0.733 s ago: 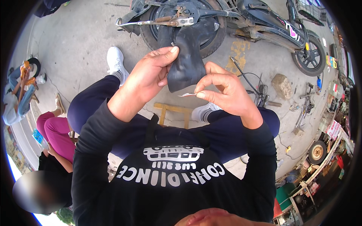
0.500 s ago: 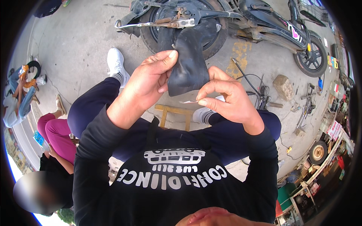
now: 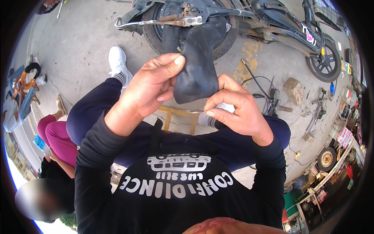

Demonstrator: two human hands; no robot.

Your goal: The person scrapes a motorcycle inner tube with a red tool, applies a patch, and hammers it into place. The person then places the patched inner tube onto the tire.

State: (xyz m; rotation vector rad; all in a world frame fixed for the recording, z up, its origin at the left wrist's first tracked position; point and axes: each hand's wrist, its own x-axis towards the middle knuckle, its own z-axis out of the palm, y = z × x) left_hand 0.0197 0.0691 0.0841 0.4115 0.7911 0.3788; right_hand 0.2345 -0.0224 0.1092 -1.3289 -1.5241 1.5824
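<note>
Left hand [image 3: 150,91] fingers pinch a matte black rubber inner tube [image 3: 196,70]; right hand [image 3: 233,111] fingers pinch a thin clear strip [image 3: 196,111]

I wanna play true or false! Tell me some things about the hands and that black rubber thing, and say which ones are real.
1. Both hands hold the black rubber tube. True.
2. The left hand grips the tube with thumb and fingers. True.
3. The right hand holds a big red hammer. False: it pinches something small and thin at the tube's lower edge.
4. A wheel lies on the ground behind the tube. True.
5. The person's shoe is black. False: it is white.
</note>
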